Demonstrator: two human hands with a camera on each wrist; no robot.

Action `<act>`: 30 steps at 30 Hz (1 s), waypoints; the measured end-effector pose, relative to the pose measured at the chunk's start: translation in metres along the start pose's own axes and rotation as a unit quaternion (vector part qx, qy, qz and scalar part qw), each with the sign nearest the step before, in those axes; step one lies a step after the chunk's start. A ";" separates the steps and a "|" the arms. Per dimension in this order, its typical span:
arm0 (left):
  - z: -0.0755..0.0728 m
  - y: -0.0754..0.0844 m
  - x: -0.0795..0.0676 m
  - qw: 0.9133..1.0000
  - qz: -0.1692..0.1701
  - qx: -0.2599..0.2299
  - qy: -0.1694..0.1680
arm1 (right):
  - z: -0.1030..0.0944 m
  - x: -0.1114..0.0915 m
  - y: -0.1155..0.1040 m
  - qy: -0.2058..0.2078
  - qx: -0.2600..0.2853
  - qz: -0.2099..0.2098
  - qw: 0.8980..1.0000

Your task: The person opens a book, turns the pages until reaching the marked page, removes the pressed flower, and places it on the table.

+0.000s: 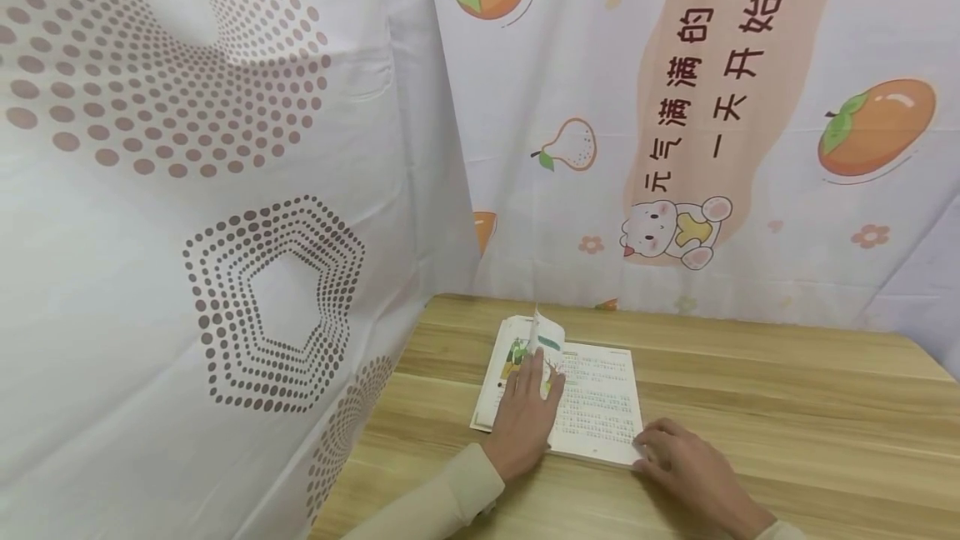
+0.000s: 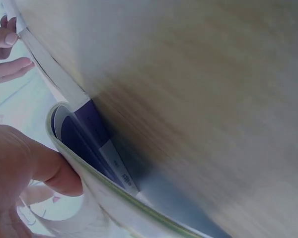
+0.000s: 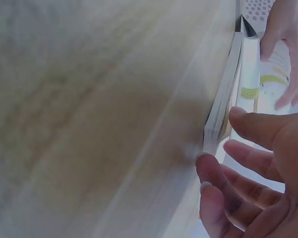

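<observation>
An open book (image 1: 600, 415) lies on the wooden table, its right page full of printed text. On the left, leaves (image 1: 550, 335) with coloured pictures stand partly raised and curved. My left hand (image 1: 522, 419) presses on these leaves near the fold, its fingers stretched out. Seen from the left wrist, the cover (image 2: 92, 121) shows purple beneath a bent stack of pages, and the thumb (image 2: 59, 173) lies along them. At the book's lower right corner, my right hand (image 1: 693, 465) touches the edge with loosely bent fingers. Its thumb (image 3: 253, 124) stands apart from the other fingers.
The wood-grain table (image 1: 787, 407) extends to the right of the book. A white curtain with dotted patterns (image 1: 277, 298) hangs at the left, close to the left sleeve (image 1: 450, 494). Behind the table hangs a cloth printed with fruit and lettering (image 1: 585, 215).
</observation>
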State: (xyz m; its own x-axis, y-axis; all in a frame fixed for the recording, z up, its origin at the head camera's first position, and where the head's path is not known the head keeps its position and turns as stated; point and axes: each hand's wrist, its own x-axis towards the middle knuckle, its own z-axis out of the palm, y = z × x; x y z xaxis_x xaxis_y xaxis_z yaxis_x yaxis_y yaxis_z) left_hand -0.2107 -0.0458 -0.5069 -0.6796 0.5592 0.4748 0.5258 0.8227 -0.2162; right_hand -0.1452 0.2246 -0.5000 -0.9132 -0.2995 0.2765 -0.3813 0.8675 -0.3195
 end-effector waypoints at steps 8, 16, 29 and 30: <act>-0.006 -0.003 -0.001 0.997 0.040 0.041 -0.059 | 0.000 0.003 0.006 0.041 -0.032 -0.077 0.996; -0.008 -0.002 -0.004 0.997 0.053 0.008 -0.064 | 0.006 0.002 0.008 0.057 -0.045 -0.126 0.989; -0.004 -0.001 -0.003 0.998 0.065 0.019 0.002 | 0.009 0.005 0.010 0.134 -0.051 -0.149 0.978; -0.004 -0.001 -0.002 0.998 0.065 0.018 0.002 | 0.009 0.005 0.010 0.141 -0.051 -0.151 0.977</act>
State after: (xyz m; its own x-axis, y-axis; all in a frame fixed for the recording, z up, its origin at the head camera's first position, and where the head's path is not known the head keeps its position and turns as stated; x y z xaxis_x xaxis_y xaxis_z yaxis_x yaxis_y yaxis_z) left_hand -0.2079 -0.0479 -0.5047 -0.6047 0.6609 0.4445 0.5905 0.7465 -0.3067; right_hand -0.1548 0.2279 -0.5099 -0.6805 -0.4389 0.5868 -0.5971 0.7963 -0.0968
